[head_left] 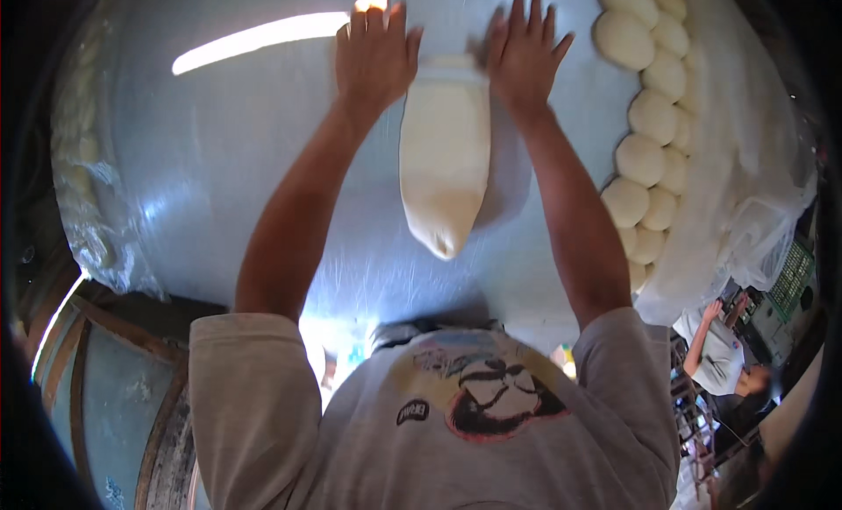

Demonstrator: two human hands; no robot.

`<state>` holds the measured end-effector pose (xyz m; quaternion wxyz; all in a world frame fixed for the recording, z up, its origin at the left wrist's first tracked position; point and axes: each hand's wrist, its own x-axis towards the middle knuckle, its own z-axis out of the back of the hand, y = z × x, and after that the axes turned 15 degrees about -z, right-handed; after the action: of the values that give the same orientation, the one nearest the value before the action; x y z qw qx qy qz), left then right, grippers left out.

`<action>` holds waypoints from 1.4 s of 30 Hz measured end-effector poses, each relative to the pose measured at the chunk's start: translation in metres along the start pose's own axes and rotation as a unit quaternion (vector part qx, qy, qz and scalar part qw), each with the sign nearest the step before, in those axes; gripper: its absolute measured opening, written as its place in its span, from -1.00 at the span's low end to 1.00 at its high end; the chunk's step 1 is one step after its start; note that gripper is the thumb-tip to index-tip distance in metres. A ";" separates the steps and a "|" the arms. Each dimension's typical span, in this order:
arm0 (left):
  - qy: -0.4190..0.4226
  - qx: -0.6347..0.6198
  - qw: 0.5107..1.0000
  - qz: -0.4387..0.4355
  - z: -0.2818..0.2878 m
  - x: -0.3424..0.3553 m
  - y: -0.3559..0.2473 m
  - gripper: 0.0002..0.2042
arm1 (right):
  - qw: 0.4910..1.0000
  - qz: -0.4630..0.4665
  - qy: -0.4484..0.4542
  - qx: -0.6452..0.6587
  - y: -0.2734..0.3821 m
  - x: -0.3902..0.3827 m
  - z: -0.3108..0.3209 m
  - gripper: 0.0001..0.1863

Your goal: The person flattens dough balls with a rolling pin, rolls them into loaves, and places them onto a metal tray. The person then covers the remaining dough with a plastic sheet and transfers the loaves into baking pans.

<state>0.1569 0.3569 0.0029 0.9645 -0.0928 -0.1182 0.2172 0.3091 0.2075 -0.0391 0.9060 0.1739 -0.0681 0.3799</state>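
A long, flattened piece of pale dough [445, 150] lies on the metal tabletop [246, 159] in front of me, its near end tapering to a rolled, creased tip. Across its far end runs a blurred pale bar [450, 62] that looks like a rolling pin; my hands cover its ends. My left hand [375, 58] rests at the bar's left side, fingers stretched forward. At the right side my right hand [529, 58] is palm down, with its fingers spread. Neither hand is wrapped round the bar.
Several round dough balls [640, 159] line the table's right side, partly under clear plastic sheeting [737, 142]. More plastic [105, 221] covers pale pieces along the left edge. A person [719, 356] in a light shirt is at the far right. Wooden-ribbed blue panels [114, 396] stand at lower left.
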 end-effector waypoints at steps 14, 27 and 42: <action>0.031 -0.100 0.995 -0.005 -0.002 -0.139 -0.039 -0.42 | 0.971 0.020 0.219 -0.094 -0.010 -0.119 0.054 -0.16; 0.076 -0.049 0.995 -0.030 0.017 -0.265 -0.133 -0.18 | 0.954 0.019 0.288 -0.080 -0.034 -0.241 0.128 -0.15; -0.108 -0.130 0.986 -0.005 0.063 -0.354 -0.195 -0.40 | 0.988 -0.116 0.098 -0.027 -0.110 -0.335 0.189 -0.54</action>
<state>-0.0929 0.0354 0.0412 0.9266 -0.1932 -0.2498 0.2041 0.1536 -0.1562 0.0216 0.9506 0.1177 0.0312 0.2854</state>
